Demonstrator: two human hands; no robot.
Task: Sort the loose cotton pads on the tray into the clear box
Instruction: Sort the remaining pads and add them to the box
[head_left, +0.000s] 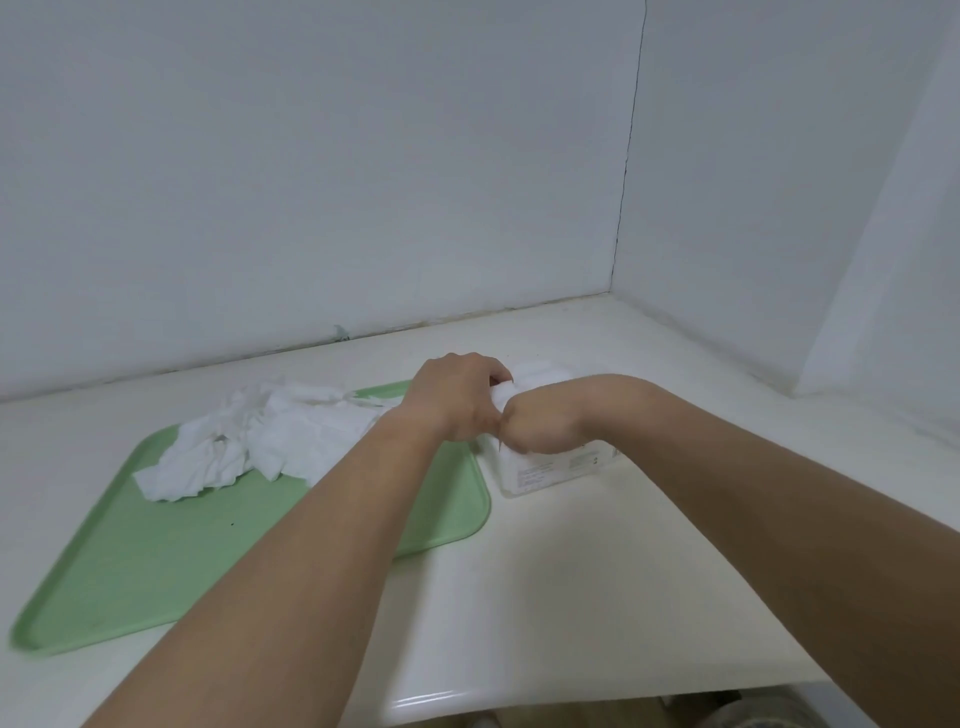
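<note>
A heap of loose white cotton pads (260, 441) lies on the far half of the green tray (156, 561). Just right of the tray stands the clear box (550, 470), with white pads inside and more bulging above its top (540, 376). Both hands meet over the box. My left hand (457, 400) curls its fingers round the white pads at the box's top. My right hand (540, 428) is bent at the wrist with fingers curled down into the box on the pads; its fingertips are hidden.
The white counter (571, 597) runs into a corner of white walls behind and to the right. Its rounded front edge (441, 699) lies close below my forearms. The tray's near half is bare green.
</note>
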